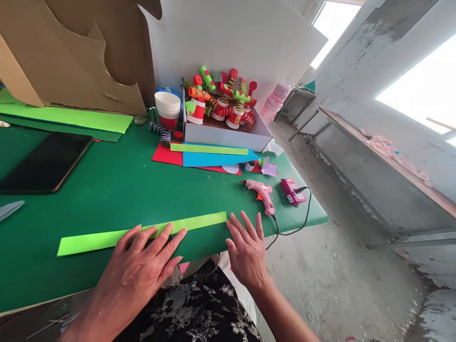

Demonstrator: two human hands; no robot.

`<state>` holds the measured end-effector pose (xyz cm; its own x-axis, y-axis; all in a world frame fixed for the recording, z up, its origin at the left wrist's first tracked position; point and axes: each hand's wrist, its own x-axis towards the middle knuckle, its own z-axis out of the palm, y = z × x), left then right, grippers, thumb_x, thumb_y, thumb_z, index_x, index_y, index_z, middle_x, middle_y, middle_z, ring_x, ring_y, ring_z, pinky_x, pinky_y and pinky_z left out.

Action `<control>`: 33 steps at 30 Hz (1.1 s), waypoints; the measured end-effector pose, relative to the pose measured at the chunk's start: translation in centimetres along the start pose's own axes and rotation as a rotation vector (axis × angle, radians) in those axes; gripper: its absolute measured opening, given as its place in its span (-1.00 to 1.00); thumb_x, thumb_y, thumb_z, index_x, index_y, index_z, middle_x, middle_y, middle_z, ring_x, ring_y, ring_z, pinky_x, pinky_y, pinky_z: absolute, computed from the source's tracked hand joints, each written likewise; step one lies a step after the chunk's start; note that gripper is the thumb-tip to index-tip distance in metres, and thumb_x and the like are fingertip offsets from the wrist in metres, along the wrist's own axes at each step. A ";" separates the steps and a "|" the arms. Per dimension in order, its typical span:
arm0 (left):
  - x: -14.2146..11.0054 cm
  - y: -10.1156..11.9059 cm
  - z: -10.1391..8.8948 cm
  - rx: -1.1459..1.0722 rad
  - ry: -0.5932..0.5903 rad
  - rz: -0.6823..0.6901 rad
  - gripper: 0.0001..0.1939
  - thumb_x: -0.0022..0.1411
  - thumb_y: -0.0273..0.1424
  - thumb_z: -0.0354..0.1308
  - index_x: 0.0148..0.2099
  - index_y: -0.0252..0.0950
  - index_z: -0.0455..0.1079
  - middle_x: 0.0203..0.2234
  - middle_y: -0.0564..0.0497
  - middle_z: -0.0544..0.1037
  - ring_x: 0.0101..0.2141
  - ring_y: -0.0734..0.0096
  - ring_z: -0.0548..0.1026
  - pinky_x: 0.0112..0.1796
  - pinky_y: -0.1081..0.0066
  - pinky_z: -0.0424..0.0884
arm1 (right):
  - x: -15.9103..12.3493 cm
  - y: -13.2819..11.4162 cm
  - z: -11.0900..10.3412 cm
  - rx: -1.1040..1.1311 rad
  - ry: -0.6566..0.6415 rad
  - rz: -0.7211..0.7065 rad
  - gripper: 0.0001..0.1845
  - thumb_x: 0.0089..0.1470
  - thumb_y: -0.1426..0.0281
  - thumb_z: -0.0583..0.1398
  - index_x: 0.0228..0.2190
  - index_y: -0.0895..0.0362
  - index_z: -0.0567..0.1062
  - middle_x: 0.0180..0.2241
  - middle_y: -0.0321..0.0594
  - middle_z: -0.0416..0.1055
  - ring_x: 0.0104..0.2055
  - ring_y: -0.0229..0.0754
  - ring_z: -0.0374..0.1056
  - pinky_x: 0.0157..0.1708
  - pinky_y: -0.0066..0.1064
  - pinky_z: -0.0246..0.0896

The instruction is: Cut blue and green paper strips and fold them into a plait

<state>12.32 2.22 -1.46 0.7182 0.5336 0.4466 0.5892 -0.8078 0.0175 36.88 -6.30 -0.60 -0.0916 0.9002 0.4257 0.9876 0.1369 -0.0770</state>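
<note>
A long light-green paper strip (107, 237) lies along the near edge of the green table (117, 185). My left hand (142, 266) rests flat on the strip's middle, fingers spread and open. At the strip's right end my right hand (247, 249) lies flat on the table edge, fingers stretched out, its fingertips just touching or beside the strip's end. Neither hand holds anything.
A pink glue gun (262, 194) with a black cord and a pink power block (292, 191) lie at the right. Farther back: coloured paper sheets (210, 156), a white box (228, 135) of paper-cup crafts, stacked cups (167, 109), a dark tablet (44, 164), cardboard (71, 57), a scissor blade (10, 209).
</note>
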 end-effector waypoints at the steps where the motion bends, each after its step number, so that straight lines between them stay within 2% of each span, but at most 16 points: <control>1: 0.0 0.0 0.0 0.010 -0.004 -0.003 -0.57 0.40 -0.27 -0.01 0.24 -0.19 0.37 0.01 -0.10 0.59 -0.10 -0.02 0.46 0.01 -0.05 0.23 | 0.3 -0.3 -0.2 0.023 -0.014 -0.025 -0.57 0.36 0.35 -0.02 0.14 0.21 0.42 0.19 -0.12 0.41 0.35 0.03 0.15 0.41 0.14 -0.28; 5: 0.1 0.1 -0.4 0.048 -0.033 -0.011 -0.59 0.40 -0.29 0.01 0.22 -0.21 0.39 0.02 -0.10 0.58 -0.08 -0.01 0.46 0.04 -0.08 0.23 | 1.5 -2.5 0.3 0.167 -0.164 -0.186 -0.44 0.35 0.24 0.00 0.27 0.25 0.25 0.25 -0.06 0.32 0.34 -0.04 0.16 0.39 0.00 -0.05; 9: 0.3 0.5 -0.8 0.049 -0.070 -0.031 -0.60 0.41 -0.31 -0.01 0.23 -0.18 0.38 0.05 -0.07 0.57 -0.06 0.01 0.46 0.07 -0.11 0.23 | 1.7 -3.6 1.3 0.186 -0.235 -0.152 -0.41 0.34 0.18 0.05 0.27 0.21 0.27 0.27 -0.10 0.29 0.35 0.00 0.15 0.34 -0.05 0.08; 13: 1.2 1.8 -0.9 0.035 -0.066 -0.120 -0.60 0.44 -0.32 -0.09 0.19 -0.21 0.42 0.05 -0.07 0.58 -0.01 0.03 0.47 0.16 -0.15 0.15 | 1.5 -3.4 1.8 0.163 -0.208 -0.158 -0.45 0.36 0.18 0.02 0.24 0.19 0.31 0.26 -0.14 0.32 0.33 -0.02 0.18 0.33 -0.08 0.09; 16: 1.9 2.8 -0.4 -0.012 -0.033 -0.109 -0.59 0.45 -0.26 -0.09 0.16 -0.25 0.45 0.09 -0.02 0.57 0.13 0.13 0.41 0.25 0.00 0.10 | 1.5 -3.3 2.1 0.119 -0.133 -0.174 -0.49 0.37 0.21 0.01 0.23 0.17 0.34 0.22 -0.17 0.37 0.29 -0.04 0.24 0.31 -0.13 0.12; 18: 2.0 2.9 -0.1 -0.005 -0.052 -0.105 -0.57 0.44 -0.21 -0.06 0.19 -0.26 0.41 0.14 -0.01 0.53 0.20 0.17 0.36 0.28 0.06 0.08 | 1.5 -3.2 2.4 0.087 -0.079 -0.186 -0.49 0.37 0.24 0.00 0.23 0.18 0.33 0.22 -0.16 0.38 0.27 -0.04 0.28 0.28 -0.13 0.15; 24: -0.1 1.0 -0.6 0.081 -0.104 -0.081 -0.36 0.43 -0.03 -0.14 0.35 -0.32 0.19 0.30 -0.06 0.34 0.32 0.14 0.20 0.30 0.00 0.03 | 1.7 -3.1 2.9 0.034 0.009 -0.237 -0.46 0.38 0.31 -0.04 0.31 0.15 0.20 0.19 -0.16 0.41 0.23 -0.06 0.32 0.25 -0.15 0.13; 31: -3.4 -1.9 -2.5 0.131 -0.106 -0.139 -0.32 0.42 0.00 -0.15 0.35 -0.37 0.17 0.32 -0.06 0.29 0.31 0.13 0.21 0.34 0.03 -0.16 | 2.2 -3.2 2.4 -0.026 0.044 -0.275 -0.41 0.38 0.33 -0.05 0.37 0.18 0.07 0.17 -0.16 0.44 0.20 -0.05 0.35 0.25 -0.18 0.07; 33: -4.3 -2.8 -3.1 0.154 -0.122 -0.128 -0.29 0.41 0.01 -0.14 0.36 -0.42 0.15 0.32 -0.11 0.28 0.31 0.10 0.21 0.33 0.02 -0.15 | 2.4 -3.2 2.2 -0.036 0.045 -0.289 -0.40 0.37 0.34 -0.05 0.37 0.19 0.05 0.16 -0.15 0.44 0.19 -0.04 0.35 0.25 -0.18 0.06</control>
<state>6.47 1.41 -0.61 0.6683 0.6629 0.3376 0.7209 -0.6891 -0.0738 33.17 -3.69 -1.36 -0.3646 0.8068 0.4649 0.9254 0.3693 0.0848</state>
